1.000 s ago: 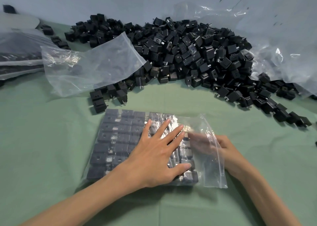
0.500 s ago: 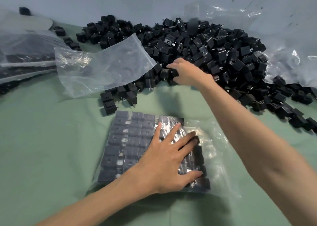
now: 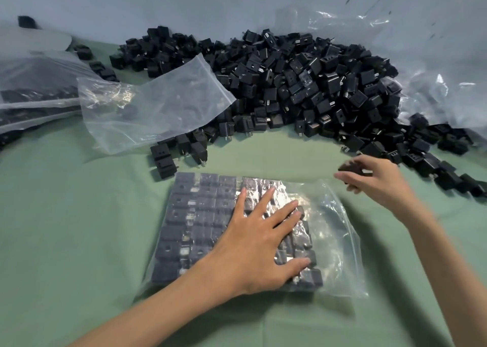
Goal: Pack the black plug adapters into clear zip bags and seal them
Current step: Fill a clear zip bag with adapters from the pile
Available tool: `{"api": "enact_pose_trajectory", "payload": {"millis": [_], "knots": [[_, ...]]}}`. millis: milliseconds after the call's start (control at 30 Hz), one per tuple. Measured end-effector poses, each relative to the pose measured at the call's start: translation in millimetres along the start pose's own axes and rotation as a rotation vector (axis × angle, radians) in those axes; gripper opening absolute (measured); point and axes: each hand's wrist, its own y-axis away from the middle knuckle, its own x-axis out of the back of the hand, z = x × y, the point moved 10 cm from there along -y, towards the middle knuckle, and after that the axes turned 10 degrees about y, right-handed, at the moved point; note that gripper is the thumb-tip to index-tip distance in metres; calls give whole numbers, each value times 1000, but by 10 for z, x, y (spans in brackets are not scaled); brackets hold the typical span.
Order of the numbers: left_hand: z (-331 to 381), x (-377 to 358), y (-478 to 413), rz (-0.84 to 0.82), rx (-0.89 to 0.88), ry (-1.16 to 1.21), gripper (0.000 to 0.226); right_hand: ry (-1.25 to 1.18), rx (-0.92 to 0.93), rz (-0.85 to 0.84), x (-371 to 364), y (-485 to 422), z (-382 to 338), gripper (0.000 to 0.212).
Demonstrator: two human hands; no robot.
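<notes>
presently, my left hand [image 3: 253, 244] lies flat, fingers spread, on the part-filled zip bag [image 3: 334, 241] to hold its packed rows [image 3: 195, 215] level, while my right hand [image 3: 379, 186], just beyond the bag's far open corner, pinches one black plug adapter [image 3: 353, 169], seemingly bound for the bag's mouth.
</notes>
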Motion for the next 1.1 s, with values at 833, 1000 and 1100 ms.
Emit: {"api": "enact_pose_trajectory", "payload": {"millis": [833, 1000, 1100], "knots": [[-47, -15, 22, 8, 38, 62, 79, 443, 108, 310, -284, 727, 10, 42], [-48, -14, 21, 7, 34, 57, 79, 445, -114, 428, 62, 698, 322, 42], [-52, -18, 21, 4, 36, 56, 79, 475, -186, 228, 47, 592, 512, 30]]}}
